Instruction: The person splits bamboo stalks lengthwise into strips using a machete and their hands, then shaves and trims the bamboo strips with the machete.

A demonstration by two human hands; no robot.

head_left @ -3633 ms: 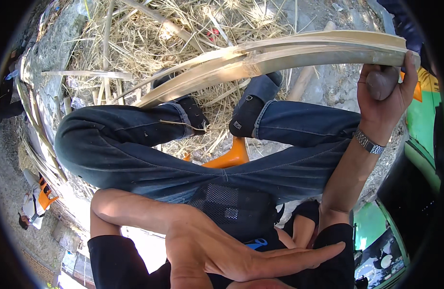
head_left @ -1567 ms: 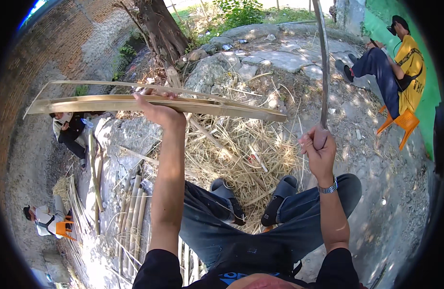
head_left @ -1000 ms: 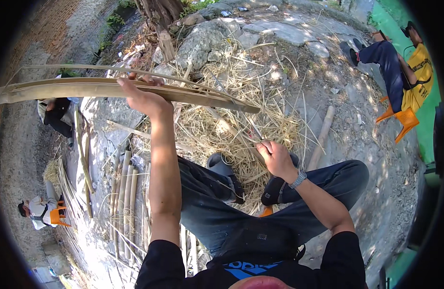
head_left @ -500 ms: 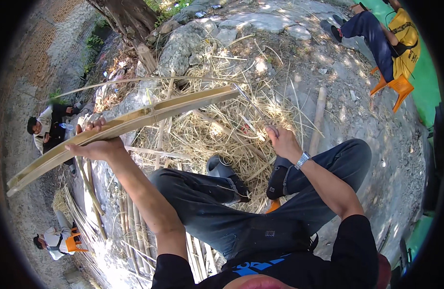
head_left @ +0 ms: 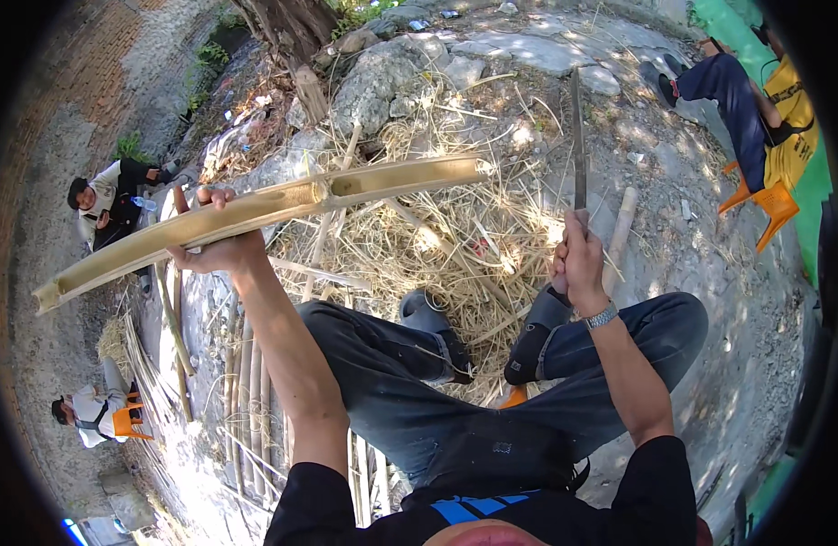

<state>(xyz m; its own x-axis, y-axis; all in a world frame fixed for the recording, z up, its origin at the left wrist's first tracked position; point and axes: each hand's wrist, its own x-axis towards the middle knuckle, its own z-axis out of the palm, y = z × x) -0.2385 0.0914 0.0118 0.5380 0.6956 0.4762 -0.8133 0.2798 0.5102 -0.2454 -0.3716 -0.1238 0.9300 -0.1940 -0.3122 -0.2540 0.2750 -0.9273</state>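
Observation:
My left hand (head_left: 217, 238) grips a long split bamboo piece (head_left: 383, 178) from below, with fingers curled over its edge. Its hollow inner side faces up, and a node wall shows partway along. My right hand (head_left: 579, 259), with a metal watch (head_left: 602, 315) at the wrist, is closed round the handle of a long narrow-bladed knife (head_left: 579, 136). The blade points up and away from me, apart from the bamboo's far end.
Bamboo shavings (head_left: 428, 232) cover the ground before my feet. A bamboo pole (head_left: 622, 227) lies at right, and several bamboo lengths (head_left: 255, 400) at lower left. Rocks (head_left: 375, 86) stand beyond. People sit at left and on an orange chair (head_left: 767, 217) at far right.
My right hand has turned the knife from beside the bamboo's end to upright, away from it. The bamboo has shifted rightward and rolled so more of its hollow side shows.

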